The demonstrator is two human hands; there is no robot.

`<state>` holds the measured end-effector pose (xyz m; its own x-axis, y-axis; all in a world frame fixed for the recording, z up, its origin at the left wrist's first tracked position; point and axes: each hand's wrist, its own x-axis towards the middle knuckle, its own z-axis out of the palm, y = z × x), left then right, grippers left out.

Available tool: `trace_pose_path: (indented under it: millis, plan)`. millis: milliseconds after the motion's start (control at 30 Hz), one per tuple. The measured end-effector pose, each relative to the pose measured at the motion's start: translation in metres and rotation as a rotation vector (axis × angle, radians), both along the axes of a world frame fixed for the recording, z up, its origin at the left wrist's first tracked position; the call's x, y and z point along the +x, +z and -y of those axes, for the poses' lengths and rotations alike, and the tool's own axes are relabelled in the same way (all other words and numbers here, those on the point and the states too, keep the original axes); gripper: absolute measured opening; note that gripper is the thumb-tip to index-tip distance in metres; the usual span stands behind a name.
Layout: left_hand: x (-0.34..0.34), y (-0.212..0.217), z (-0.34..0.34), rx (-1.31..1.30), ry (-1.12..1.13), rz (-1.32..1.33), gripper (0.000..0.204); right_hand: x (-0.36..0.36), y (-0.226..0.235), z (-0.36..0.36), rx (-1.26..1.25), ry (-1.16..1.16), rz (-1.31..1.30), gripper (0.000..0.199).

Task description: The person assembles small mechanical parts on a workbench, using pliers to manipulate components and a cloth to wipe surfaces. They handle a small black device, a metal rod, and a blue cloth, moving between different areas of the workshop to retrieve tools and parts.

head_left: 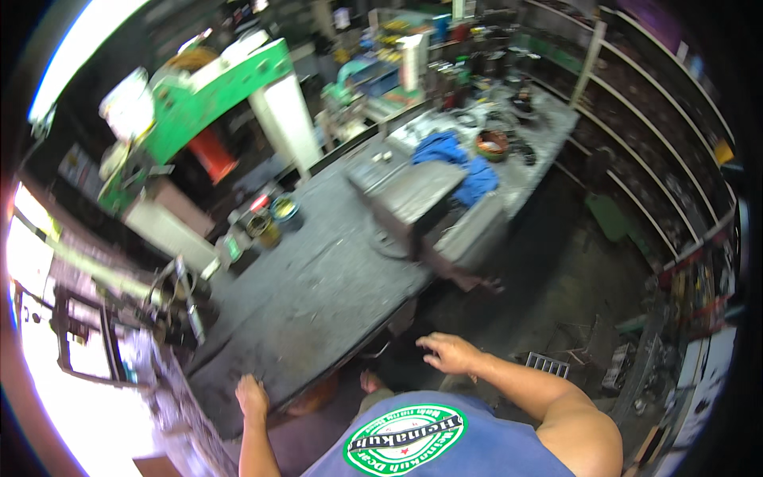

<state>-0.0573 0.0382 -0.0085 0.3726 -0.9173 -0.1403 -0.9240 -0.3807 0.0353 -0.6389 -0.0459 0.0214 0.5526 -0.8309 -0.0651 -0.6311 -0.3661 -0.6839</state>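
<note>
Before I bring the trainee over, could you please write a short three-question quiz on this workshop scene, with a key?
1. True or false: the right hand is gripping the bench vise.
2. Multiple choice: which of these is nearest to the left hand?
A. the bench vise
B. the shelving
C. the near edge of the workbench
3. Fill in the blank: the crumpled cloth by the bench vise is coloured ____.

Key:
1. False; the right hand is apart from the bench vise, and nothing shows in its grasp.
2. C
3. blue
</note>
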Motion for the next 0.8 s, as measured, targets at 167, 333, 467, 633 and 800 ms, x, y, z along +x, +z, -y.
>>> trace_pose_path:
  millis: [167,333,467,633,800]
  plan:
    - [-0.247,0.033,0.040,-0.024,-0.390,-0.320,0.023,-0.144,-0.005,-0.074,0.163,-0.317,0.005,0.050]
    - [-0.551,0.048,0.076,0.138,-1.211,-0.712,0.024,-0.246,0.021,-0.121,0.093,-0.569,0.133,0.050]
    - [-0.718,0.062,0.109,-0.022,-1.667,-0.852,0.022,-0.318,0.047,-0.132,-0.144,-0.810,0.045,0.026]
    - [-0.853,0.077,0.166,0.075,-1.955,-0.738,0.019,-0.406,0.056,-0.124,-0.109,-1.035,-0.077,0.028]
    - [-0.970,0.065,0.238,0.351,-1.925,-0.666,0.035,-0.480,0.035,-0.070,0.005,-1.220,0.008,0.025]
